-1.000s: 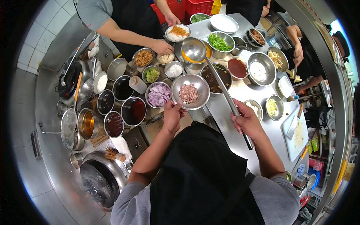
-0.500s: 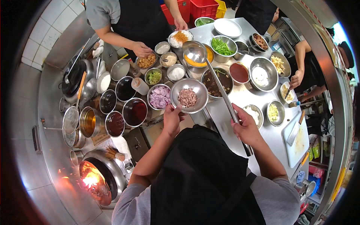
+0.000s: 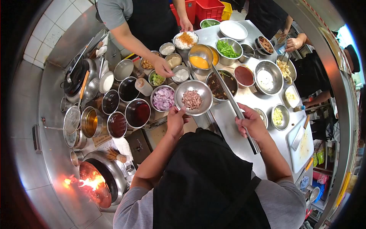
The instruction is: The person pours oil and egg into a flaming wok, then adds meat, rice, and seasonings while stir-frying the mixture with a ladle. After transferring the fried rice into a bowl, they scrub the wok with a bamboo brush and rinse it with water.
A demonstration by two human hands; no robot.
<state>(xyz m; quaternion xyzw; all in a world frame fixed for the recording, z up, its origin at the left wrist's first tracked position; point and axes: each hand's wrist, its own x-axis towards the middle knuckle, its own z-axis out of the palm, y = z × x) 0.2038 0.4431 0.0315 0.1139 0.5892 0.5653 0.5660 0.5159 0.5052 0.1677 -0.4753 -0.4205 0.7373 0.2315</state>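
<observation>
My left hand (image 3: 176,124) grips the near edge of a shallow steel bowl (image 3: 208,101) with diced pinkish meat (image 3: 191,99) in it. In my right hand (image 3: 251,122) is the long handle of a steel ladle (image 3: 227,91), slanting up to the left. Its cup holds yellow liquid (image 3: 199,62) that looks like beaten egg, and it hovers at a container of the same yellow liquid (image 3: 216,57), partly hidden behind it. Sliced purple onion (image 3: 164,99) sits in a bowl just left of the meat bowl. A pot of dark sauce (image 3: 219,84) stands beyond the ladle handle.
Flames (image 3: 92,182) rise at the wok burner on the lower left. Pots of sauce and oil (image 3: 90,121) line the left side. A co-worker's hand (image 3: 164,68) reaches over the salt-like white bowl (image 3: 180,73). A cleaver (image 3: 299,139) lies on a white cutting board (image 3: 301,152).
Yellow liquid now shows in the ladle's cup, which looked bare before. The co-worker's hand has moved right to the white-powder bowl. Another person's hand at the right has moved up and back.
</observation>
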